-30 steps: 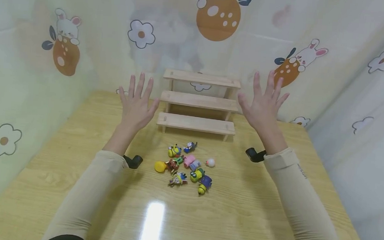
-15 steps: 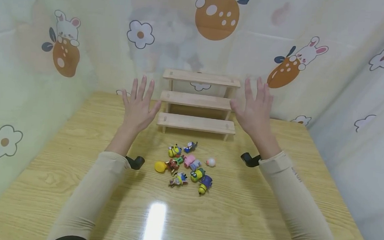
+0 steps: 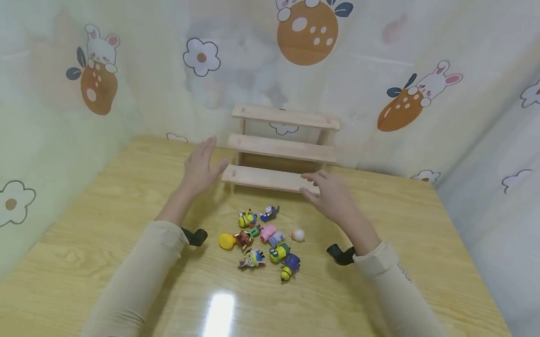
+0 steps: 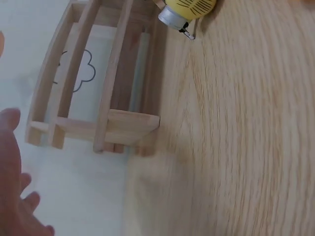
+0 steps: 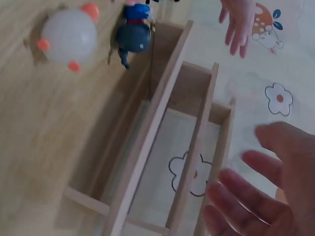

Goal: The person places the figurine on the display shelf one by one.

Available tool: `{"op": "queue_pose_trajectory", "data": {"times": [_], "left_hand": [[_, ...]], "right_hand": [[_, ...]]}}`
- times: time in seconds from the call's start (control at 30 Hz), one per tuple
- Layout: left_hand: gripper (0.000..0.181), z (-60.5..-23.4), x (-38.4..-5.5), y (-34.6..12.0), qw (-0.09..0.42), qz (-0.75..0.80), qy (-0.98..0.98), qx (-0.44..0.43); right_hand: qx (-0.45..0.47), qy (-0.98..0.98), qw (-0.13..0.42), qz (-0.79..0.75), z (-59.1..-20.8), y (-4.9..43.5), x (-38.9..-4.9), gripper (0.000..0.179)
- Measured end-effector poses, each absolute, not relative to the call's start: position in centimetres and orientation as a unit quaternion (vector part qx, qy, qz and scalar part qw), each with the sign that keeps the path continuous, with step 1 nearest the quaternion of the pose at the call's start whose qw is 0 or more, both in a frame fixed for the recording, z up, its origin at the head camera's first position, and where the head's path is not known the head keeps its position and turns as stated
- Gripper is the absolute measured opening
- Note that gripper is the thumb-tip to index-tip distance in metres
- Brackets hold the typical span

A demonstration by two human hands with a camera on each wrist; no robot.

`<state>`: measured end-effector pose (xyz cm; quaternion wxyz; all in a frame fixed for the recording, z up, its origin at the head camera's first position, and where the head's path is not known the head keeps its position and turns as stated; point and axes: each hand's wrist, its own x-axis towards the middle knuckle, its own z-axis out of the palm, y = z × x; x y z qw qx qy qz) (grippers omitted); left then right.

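Note:
My left hand (image 3: 199,170) hovers left of a three-tier wooden display stand (image 3: 281,148), fingers extended and holding nothing. My right hand (image 3: 334,196) is at the stand's right end, in front of the lowest step, with its fingers loosely bent and nothing in them; whether it touches the wood I cannot tell. In front of the stand lies a loose group of small toy figures, among them a yellow-and-blue figure (image 3: 247,218), a pink one (image 3: 267,233), a green-and-yellow one (image 3: 279,253) and a purple-and-yellow one (image 3: 290,266). A small white ball-like toy with orange knobs (image 5: 69,35) lies at their right.
The wooden table (image 3: 260,314) carries the stand near its back edge. Behind it hangs a printed curtain (image 3: 242,20) with rabbits and flowers. Black wrist mounts (image 3: 341,254) stick out inward from both sleeves. A round yellow piece (image 3: 227,241) lies at the group's left.
Both hands have come down from a raised, spread-finger pose. The right hand has moved inward and its fingers have relaxed. The view has tilted slightly; the toys and stand stay in place.

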<state>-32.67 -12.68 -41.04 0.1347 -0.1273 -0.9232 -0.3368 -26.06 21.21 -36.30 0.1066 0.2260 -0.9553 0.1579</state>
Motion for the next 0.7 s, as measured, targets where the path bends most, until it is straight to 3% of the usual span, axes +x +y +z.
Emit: {"op": "queue_pose_trajectory", "data": {"times": [0.33,0.7], "left_hand": [[0.084,-42.4,-33.1,-12.2,0.020,-0.434,-0.888,-0.153],[0.082,-43.0,-33.5,-11.5,-0.011,-0.426,-0.890,-0.160]], "right_hand": [[0.311,-0.932,-0.128,0.133,-39.3,20.4,-24.3,0.041],[0.339,-0.921,-0.153,0.112,-40.1,20.3,-23.8,0.024]]}}
